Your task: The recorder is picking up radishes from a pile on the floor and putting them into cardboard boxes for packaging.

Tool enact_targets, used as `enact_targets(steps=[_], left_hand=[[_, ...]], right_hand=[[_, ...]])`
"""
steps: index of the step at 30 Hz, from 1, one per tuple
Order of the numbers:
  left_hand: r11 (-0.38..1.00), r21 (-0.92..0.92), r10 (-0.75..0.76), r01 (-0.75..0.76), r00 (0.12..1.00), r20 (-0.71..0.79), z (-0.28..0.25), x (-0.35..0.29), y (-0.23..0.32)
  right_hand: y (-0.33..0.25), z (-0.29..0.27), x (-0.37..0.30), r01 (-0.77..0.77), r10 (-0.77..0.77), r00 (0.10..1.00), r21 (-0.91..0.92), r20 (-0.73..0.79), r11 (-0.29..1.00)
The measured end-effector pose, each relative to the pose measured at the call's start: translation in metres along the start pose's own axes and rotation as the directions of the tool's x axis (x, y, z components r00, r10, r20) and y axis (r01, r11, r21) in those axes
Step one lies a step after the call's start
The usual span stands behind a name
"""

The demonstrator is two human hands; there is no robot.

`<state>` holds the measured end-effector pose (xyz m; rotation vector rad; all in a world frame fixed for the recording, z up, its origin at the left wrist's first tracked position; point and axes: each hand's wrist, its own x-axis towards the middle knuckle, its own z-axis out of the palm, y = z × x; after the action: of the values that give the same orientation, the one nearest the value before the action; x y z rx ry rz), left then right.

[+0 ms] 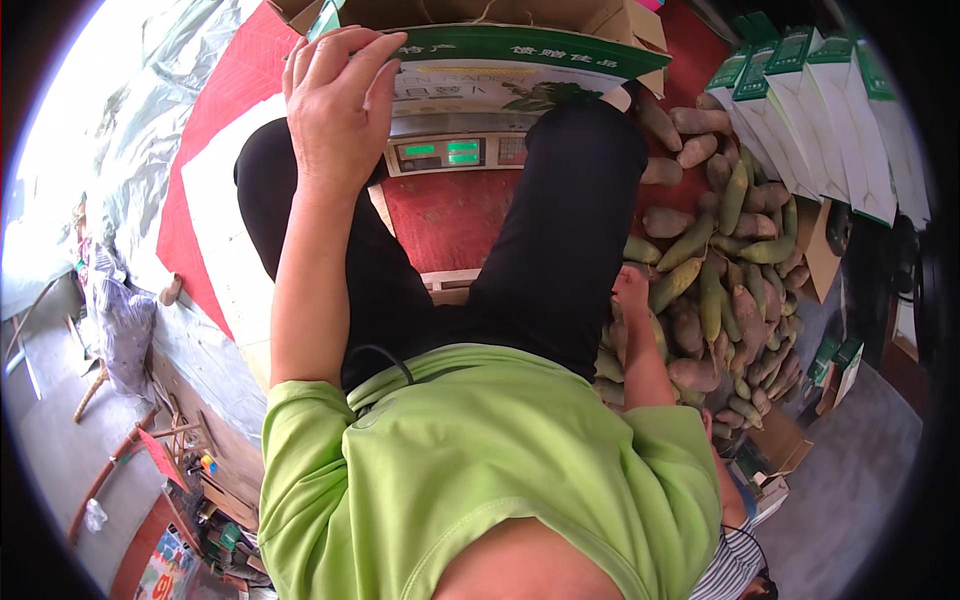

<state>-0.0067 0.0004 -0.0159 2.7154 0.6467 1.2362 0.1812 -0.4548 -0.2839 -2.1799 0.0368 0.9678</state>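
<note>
At the top of the head view, a green and white cardboard box [470,85] sits on a digital scale [437,153] with green-lit displays, between my knees. My left hand [335,95] is bent over the box's upper left rim, gripping it with the thumb on the front panel. Low at my right side, my right hand [631,288] is closed at the edge of a pile of radishes [710,300], some green and some reddish-brown. Whatever its curled fingers hold is hidden. A green radish [676,285] lies just right of it.
Folded green and white cartons [820,110] stand at the far right. Red cloth [450,215] covers the floor between my legs, and clear plastic sheeting [150,120] spreads at the left. Another person in a striped top [725,570] is behind me on the right.
</note>
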Motion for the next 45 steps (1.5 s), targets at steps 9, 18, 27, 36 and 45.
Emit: enact_targets(steps=[9, 18, 27, 36, 45], left_hand=[[1.000, 0.020, -0.005, 0.005, 0.999, 0.044, -0.007, 0.010, 0.007], [0.996, 0.056, -0.076, 0.069, 0.989, 0.130, -0.006, 0.009, 0.014], [0.986, 0.155, -0.097, 0.054, 0.954, 0.285, -0.010, 0.023, 0.018], [0.968, 0.213, 0.003, -0.134, 0.853, 0.522, 0.016, 0.047, 0.011], [0.974, 0.145, 0.105, -0.171, 0.919, 0.380, 0.004, 0.046, -0.008]], right_hand=[[-0.014, -0.011, 0.031, 0.158, -0.158, 0.987, 0.009, -0.010, 0.987], [-0.227, -0.070, 0.085, 0.734, -0.713, 0.667, 0.023, -0.216, 0.679], [-0.463, -0.046, 0.056, 0.919, -0.972, 0.235, -0.327, 0.007, 0.220], [-0.541, 0.011, 0.077, 0.869, -0.870, 0.294, -0.490, 0.396, 0.071], [-0.550, 0.016, 0.049, 0.890, -0.882, 0.205, -0.457, 0.424, -0.013]])
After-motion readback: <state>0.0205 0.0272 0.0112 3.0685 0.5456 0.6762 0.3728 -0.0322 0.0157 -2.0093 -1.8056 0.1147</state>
